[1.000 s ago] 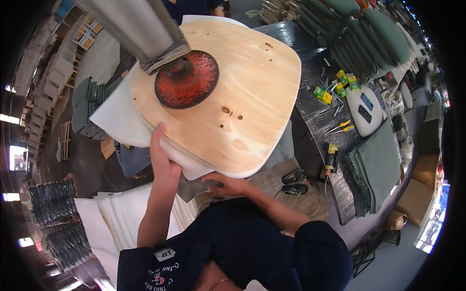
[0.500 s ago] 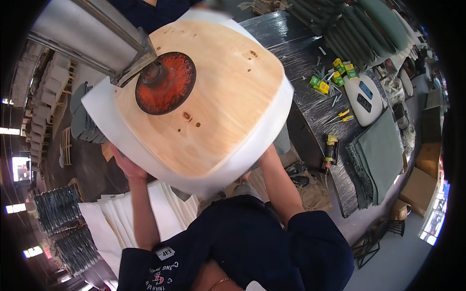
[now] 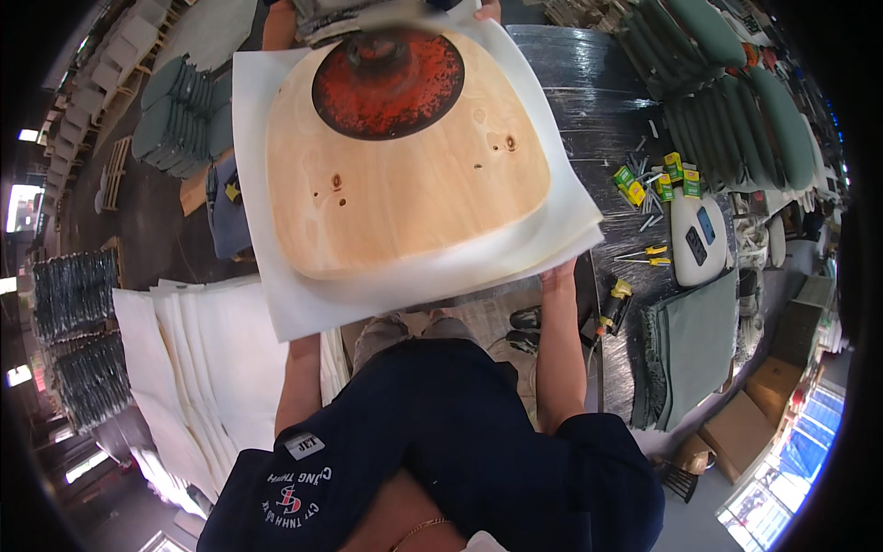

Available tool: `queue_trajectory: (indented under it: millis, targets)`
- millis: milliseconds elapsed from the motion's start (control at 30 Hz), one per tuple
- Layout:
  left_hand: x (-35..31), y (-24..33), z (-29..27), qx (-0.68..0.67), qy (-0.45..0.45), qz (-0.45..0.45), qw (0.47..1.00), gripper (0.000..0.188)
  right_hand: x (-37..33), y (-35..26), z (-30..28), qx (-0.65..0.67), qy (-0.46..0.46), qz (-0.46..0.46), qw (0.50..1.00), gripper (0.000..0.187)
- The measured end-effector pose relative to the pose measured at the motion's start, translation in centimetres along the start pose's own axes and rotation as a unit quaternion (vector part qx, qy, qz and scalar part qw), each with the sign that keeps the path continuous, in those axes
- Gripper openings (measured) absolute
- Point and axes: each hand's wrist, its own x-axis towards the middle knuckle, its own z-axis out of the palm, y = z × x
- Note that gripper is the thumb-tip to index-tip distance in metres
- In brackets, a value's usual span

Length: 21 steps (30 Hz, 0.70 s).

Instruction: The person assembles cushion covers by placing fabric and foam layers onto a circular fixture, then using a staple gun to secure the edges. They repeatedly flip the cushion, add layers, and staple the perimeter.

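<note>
A pale plywood seat panel (image 3: pixel 414 202) with rounded corners and several knots lies on a larger white foam sheet (image 3: pixel 561 216). Against the panel's far part rests a worn red round pad (image 3: pixel 391 87) with a dark rim. My right hand (image 3: pixel 557 273) grips the sheet's near right edge from below, its fingers mostly covered. At the near left corner my left forearm (image 3: pixel 301 373) runs up under the sheet, which hides that hand. Across from me, another person's hand (image 3: pixel 487 10) touches the sheet's far edge.
White sheets (image 3: pixel 216 368) are stacked at my left. On the dark wrapped table (image 3: pixel 552 69) at right are small yellow-green boxes (image 3: pixel 628 186), bolts, yellow-handled tools (image 3: pixel 653 256), a yellow-black power tool (image 3: pixel 614 307) and grey-green fabric pieces (image 3: pixel 694 340). Green padded pieces (image 3: pixel 736 138) stand behind.
My view has turned, and the panel and sheet now sit squarer before me. The metal arm at upper left has left view. The other person's hand has appeared; my left hand is now hidden.
</note>
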Motion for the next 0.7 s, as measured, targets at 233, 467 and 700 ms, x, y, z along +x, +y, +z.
queue_trajectory:
  millis: [233,467,700]
  targets:
    - [3.4,-1.5,-5.8,0.399,0.157,-0.123,0.895,0.078,1.5,3.0,0.0,-0.182,0.174,0.168,0.953,0.06]
    - [3.8,-4.6,-7.2,0.313,0.262,-0.182,0.894,0.067,0.0,4.8,-3.1,-0.202,0.225,0.156,0.94,0.061]
    - [2.8,-3.9,-7.6,0.335,0.222,-0.211,0.891,0.079,0.3,4.0,-3.1,-0.238,0.227,0.094,0.94,0.064]
